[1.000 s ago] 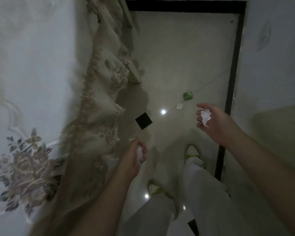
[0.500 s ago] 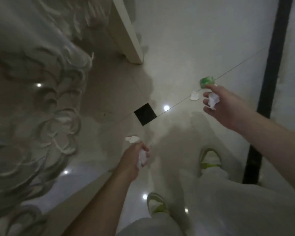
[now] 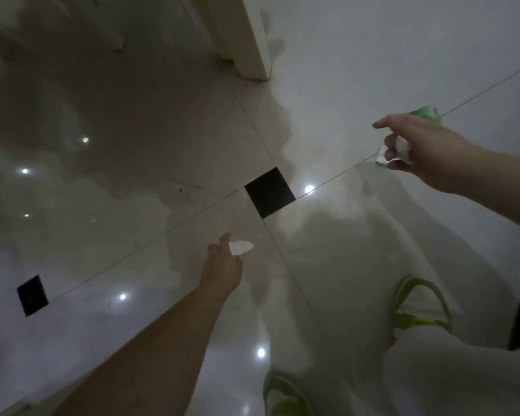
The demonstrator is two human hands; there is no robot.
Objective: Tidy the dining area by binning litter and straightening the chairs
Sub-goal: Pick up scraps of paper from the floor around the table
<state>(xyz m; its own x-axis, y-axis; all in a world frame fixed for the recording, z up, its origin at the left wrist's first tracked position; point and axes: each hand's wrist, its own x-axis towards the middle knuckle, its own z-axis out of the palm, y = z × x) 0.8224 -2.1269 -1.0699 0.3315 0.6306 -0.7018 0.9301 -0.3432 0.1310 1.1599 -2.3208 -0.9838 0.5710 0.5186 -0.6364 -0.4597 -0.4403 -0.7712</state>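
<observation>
My left hand (image 3: pixel 222 270) reaches down and forward on a straight arm, low over the glossy tiled floor (image 3: pixel 132 145). Its fingertips are at a white paper scrap (image 3: pixel 241 247) lying on the tile; whether that grip has closed on it I cannot tell. My right hand (image 3: pixel 418 148) stretches out to the right, forefinger extended, the other fingers curled and gripping a crumpled white paper wad (image 3: pixel 398 148). A green bit of litter (image 3: pixel 427 112) lies on the floor just beyond that hand, partly hidden by it. A pale furniture leg (image 3: pixel 252 40) stands on the floor farther ahead.
</observation>
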